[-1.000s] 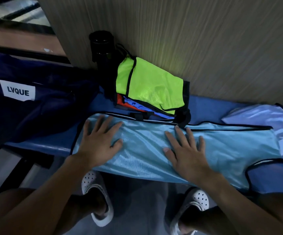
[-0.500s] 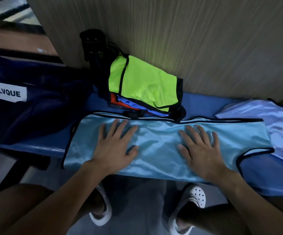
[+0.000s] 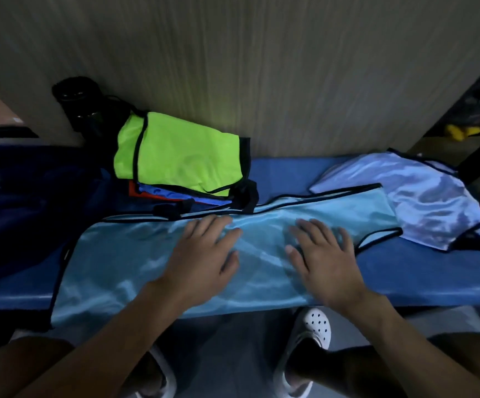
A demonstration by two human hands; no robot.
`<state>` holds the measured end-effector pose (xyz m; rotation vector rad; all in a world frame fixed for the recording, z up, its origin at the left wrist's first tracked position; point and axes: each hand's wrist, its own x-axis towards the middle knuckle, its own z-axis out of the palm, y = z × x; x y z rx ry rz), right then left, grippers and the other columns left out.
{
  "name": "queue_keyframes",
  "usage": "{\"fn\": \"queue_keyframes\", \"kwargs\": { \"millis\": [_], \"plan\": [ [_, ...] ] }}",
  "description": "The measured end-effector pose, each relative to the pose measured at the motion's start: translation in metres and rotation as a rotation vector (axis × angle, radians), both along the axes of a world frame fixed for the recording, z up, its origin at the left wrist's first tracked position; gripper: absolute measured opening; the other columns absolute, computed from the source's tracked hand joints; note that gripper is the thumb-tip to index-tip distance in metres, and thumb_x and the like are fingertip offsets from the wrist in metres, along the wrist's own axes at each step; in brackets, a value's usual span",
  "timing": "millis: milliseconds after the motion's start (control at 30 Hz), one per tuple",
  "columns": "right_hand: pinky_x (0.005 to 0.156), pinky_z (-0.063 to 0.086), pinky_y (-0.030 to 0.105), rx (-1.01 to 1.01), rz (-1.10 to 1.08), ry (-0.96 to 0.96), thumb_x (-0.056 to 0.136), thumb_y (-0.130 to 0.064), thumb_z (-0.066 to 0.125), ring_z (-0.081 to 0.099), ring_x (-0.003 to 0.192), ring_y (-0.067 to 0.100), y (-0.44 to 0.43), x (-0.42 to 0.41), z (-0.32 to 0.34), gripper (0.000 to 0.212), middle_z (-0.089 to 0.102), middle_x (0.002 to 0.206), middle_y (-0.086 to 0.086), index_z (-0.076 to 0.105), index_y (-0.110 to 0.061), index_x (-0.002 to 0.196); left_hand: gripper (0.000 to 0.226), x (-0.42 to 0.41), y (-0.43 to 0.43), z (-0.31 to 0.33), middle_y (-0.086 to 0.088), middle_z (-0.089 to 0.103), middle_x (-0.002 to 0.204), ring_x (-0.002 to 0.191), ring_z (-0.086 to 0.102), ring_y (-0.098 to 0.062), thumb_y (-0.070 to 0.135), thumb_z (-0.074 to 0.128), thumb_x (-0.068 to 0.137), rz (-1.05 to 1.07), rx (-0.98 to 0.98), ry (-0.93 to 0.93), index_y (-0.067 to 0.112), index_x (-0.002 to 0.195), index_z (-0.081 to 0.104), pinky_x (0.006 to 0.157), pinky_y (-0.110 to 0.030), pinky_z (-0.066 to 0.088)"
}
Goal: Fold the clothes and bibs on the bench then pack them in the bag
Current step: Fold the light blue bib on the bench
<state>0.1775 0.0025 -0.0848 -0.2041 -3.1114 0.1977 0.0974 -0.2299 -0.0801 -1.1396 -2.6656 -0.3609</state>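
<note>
wood-grain wall; grey flr; dim

No legible text, label or number anywhere.

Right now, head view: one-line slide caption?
Left hand and right hand press flat on a light blue bib spread along the blue bench, folded neon green bib stacked behind.

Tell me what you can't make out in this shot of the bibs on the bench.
Head view:
Dark navy bag: cut by the left edge and in shadow; its opening cannot be seen.
Pile under the neon green bib: only orange and blue edges show; count unclear.
Light blue bib: left hand and right hand cover its middle.
Yellow thing at far right: blurred, unidentifiable.
</note>
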Motion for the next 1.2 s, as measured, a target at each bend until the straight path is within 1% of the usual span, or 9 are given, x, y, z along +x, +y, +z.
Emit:
{"fn": "queue_keyframes", "kwargs": {
  "millis": [67, 133, 233, 333, 467, 767, 1000, 1100, 1200],
  "plan": [
    [0.101, 0.031, 0.05, -0.019, -0.142, 0.189, 0.097, -0.046, 0.033, 0.05, 0.12, 0.028, 0.022, -0.005, 0.006, 0.045, 0.058, 0.127, 0.003, 0.059, -0.021, 0.124, 0.033, -0.006, 0.028, 0.008, -0.002, 0.064, 0.114, 0.105, 0.057, -0.027, 0.029, 0.047, 0.087, -0.078, 0.032, 0.04, 0.014, 0.108, 0.068, 0.088, -0.042, 0.044],
    [0.096, 0.033, 0.05, -0.073, -0.324, 0.283, 0.096, -0.035, 0.05, 0.049, 0.114, 0.033, 0.051, -0.008, 0.013, 0.033, 0.059, 0.121, 0.009, 0.06, -0.016, 0.121, 0.03, -0.018, 0.062, 0.014, -0.001, 0.066, 0.1, 0.094, 0.059, -0.027, 0.028, 0.046, 0.087, -0.134, 0.041, 0.044, 0.015, 0.099, 0.07, 0.08, -0.041, 0.047],
    [0.095, 0.032, 0.05, -0.148, -0.554, 0.304, 0.096, -0.028, 0.054, 0.045, 0.117, 0.038, 0.09, -0.008, 0.022, 0.033, 0.056, 0.125, 0.015, 0.057, -0.011, 0.125, 0.033, -0.038, 0.116, 0.022, -0.003, 0.067, 0.085, 0.08, 0.061, -0.031, 0.032, 0.044, 0.086, -0.169, 0.054, -0.019, 0.014, 0.091, 0.071, 0.071, -0.041, 0.051],
    [0.095, 0.032, 0.049, -0.191, -0.662, 0.25, 0.095, -0.029, 0.055, 0.045, 0.116, 0.04, 0.114, -0.006, 0.023, 0.034, 0.055, 0.125, 0.016, 0.057, -0.01, 0.123, 0.029, -0.049, 0.165, 0.029, -0.005, 0.069, 0.094, 0.089, 0.06, -0.031, 0.031, 0.05, 0.092, -0.193, 0.017, -0.129, 0.014, 0.1, 0.072, 0.08, -0.041, 0.048],
    [0.093, 0.03, 0.045, -0.146, -0.641, 0.123, 0.093, -0.036, 0.055, 0.049, 0.11, 0.035, 0.128, -0.002, 0.023, 0.031, 0.06, 0.112, 0.01, 0.056, -0.014, 0.114, 0.03, -0.062, 0.213, 0.028, -0.001, 0.067, 0.114, 0.107, 0.056, -0.026, 0.034, 0.063, 0.094, -0.213, -0.028, -0.252, 0.017, 0.119, 0.067, 0.093, -0.038, 0.042],
    [0.088, 0.028, 0.042, -0.202, -0.582, 0.111, 0.091, -0.035, 0.053, 0.052, 0.102, 0.027, 0.136, 0.001, 0.025, 0.02, 0.062, 0.1, 0.001, 0.05, -0.019, 0.101, 0.012, -0.072, 0.261, 0.019, 0.009, 0.054, 0.083, 0.085, 0.049, -0.019, 0.031, 0.077, 0.085, -0.258, 0.161, -0.402, 0.025, 0.083, 0.066, 0.087, -0.045, 0.046],
    [0.085, 0.03, 0.039, -0.261, -0.57, 0.19, 0.089, -0.021, 0.052, 0.052, 0.082, 0.026, 0.147, 0.003, 0.025, 0.015, 0.055, 0.072, -0.003, 0.049, -0.019, 0.074, 0.018, -0.084, 0.27, 0.022, 0.011, 0.058, 0.087, 0.093, 0.058, -0.02, 0.043, 0.064, 0.085, -0.231, 0.217, -0.458, 0.04, 0.071, 0.053, 0.093, -0.049, 0.045],
    [0.083, 0.029, 0.039, -0.255, -0.584, 0.279, 0.088, -0.014, 0.048, 0.049, 0.081, 0.025, 0.147, -0.001, 0.024, 0.016, 0.054, 0.074, -0.003, 0.049, -0.019, 0.073, 0.012, -0.091, 0.275, 0.021, 0.012, 0.059, 0.088, 0.094, 0.059, -0.022, 0.037, 0.065, 0.088, -0.207, 0.241, -0.443, 0.036, 0.078, 0.058, 0.091, -0.048, 0.048],
    [0.088, 0.028, 0.04, -0.206, -0.629, 0.158, 0.089, -0.014, 0.047, 0.049, 0.097, 0.027, 0.149, -0.005, 0.021, 0.011, 0.057, 0.092, -0.001, 0.057, -0.02, 0.091, 0.014, -0.089, 0.278, 0.018, 0.012, 0.064, 0.101, 0.102, 0.057, -0.019, 0.039, 0.066, 0.089, -0.202, 0.168, -0.414, 0.03, 0.1, 0.064, 0.098, -0.045, 0.043]
  ]
}}
